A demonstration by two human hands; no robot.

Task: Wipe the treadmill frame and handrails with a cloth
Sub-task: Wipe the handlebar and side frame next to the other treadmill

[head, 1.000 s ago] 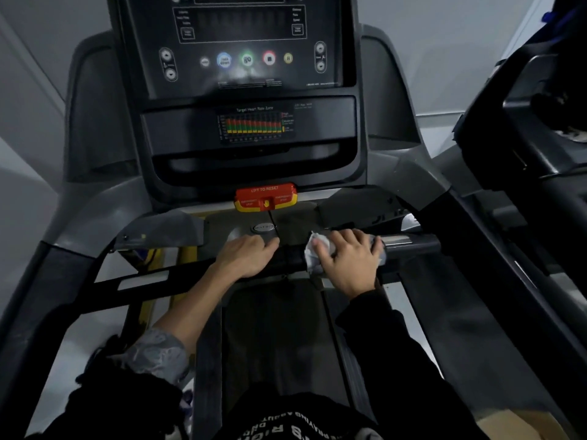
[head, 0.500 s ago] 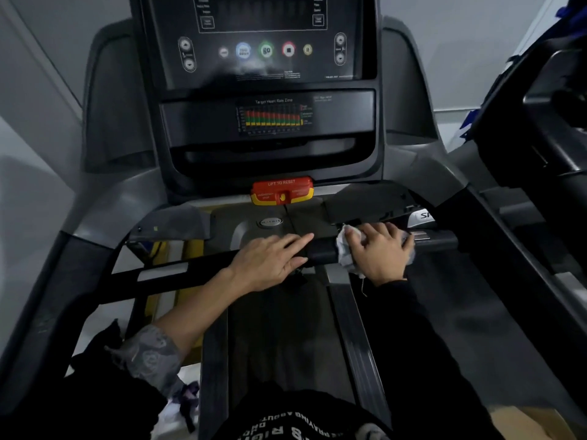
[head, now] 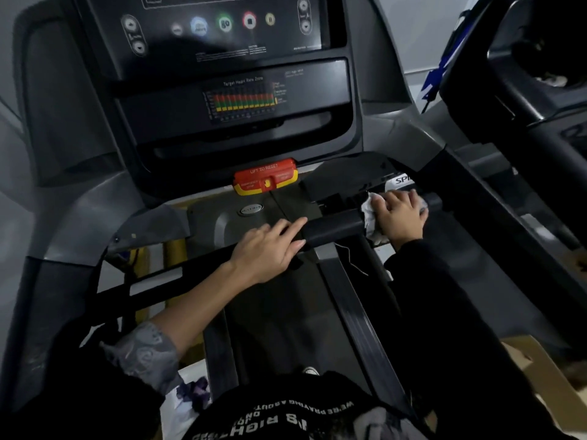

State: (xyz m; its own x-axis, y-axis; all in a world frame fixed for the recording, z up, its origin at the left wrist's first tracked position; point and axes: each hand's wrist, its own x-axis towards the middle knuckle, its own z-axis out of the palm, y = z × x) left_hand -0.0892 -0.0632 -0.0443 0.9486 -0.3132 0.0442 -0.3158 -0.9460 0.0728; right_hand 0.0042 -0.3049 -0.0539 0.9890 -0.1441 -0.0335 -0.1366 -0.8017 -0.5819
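Your right hand (head: pixel 401 217) grips the crumpled white cloth (head: pixel 371 214) around the black padded crossbar handrail (head: pixel 333 228), right of centre frame. Your left hand (head: pixel 270 247) lies flat and spread on the same bar, holding nothing, below the red stop switch (head: pixel 265 180).

Two hands, left hand (head: pixel 270 246) and right hand (head: pixel 401 214); one cloth (head: pixel 370 214); one handrail (head: pixel 333 228).
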